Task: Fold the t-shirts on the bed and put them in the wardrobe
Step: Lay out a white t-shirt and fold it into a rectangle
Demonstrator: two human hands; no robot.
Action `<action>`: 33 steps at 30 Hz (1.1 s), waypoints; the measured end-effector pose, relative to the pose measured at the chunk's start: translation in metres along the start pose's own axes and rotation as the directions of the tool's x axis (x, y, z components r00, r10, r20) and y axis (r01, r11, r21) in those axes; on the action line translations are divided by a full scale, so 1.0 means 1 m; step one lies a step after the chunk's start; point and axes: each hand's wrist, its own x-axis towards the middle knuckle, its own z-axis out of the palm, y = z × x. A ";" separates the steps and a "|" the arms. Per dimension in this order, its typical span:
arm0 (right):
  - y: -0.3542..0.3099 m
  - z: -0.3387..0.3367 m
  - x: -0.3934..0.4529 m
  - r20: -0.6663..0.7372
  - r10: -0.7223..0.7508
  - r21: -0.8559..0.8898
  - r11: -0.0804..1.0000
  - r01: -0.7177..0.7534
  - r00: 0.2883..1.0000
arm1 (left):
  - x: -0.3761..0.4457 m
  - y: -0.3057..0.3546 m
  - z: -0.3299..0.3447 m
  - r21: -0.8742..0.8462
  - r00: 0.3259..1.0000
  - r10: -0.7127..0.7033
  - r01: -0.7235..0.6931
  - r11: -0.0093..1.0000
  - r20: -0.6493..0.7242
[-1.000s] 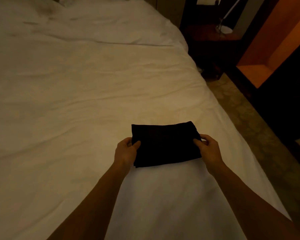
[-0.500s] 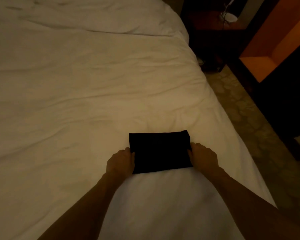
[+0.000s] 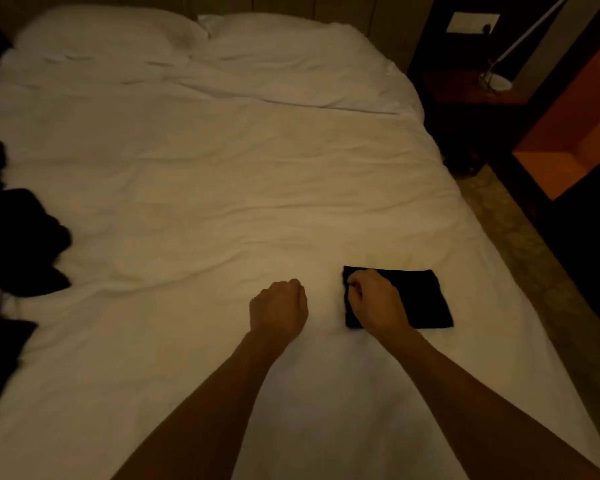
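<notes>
A folded black t-shirt lies flat on the white bed near its right edge. My right hand is over the shirt's left part with its fingers curled at the left edge. Whether they pinch the cloth is unclear. My left hand hovers above the bare sheet to the left of the shirt, apart from it, with its fingers loosely curled and nothing in them. A heap of dark unfolded clothes lies at the bed's left side.
More dark cloth hangs at the bed's lower left edge. Two white pillows lie at the head. To the right are a patterned floor strip, a dark nightstand with a lamp, and an orange-lit open compartment.
My left hand has let go of the folded shirt and moved left. My right hand shifted from the shirt's right edge to its left part. The view swung left, showing the dark heap.
</notes>
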 end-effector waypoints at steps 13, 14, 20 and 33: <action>-0.371 0.146 -0.062 0.137 -0.309 0.097 0.950 0.298 0.941 | -0.098 -0.345 -0.143 -0.085 0.941 -0.289 0.278 0.957 -0.178; -0.394 0.158 -0.066 0.152 -0.326 0.105 0.944 0.313 0.933 | -0.107 -0.370 -0.150 -0.101 0.928 -0.321 0.306 0.947 -0.189; -0.528 0.243 -0.098 0.275 -0.451 0.162 0.892 0.422 0.849 | -0.179 -0.519 -0.162 -0.242 0.815 -0.548 0.502 0.830 -0.188; -0.700 0.387 -0.194 0.599 -0.601 0.286 0.778 0.559 0.530 | -0.318 -0.710 -0.142 -0.535 0.369 -0.927 0.772 0.344 -0.064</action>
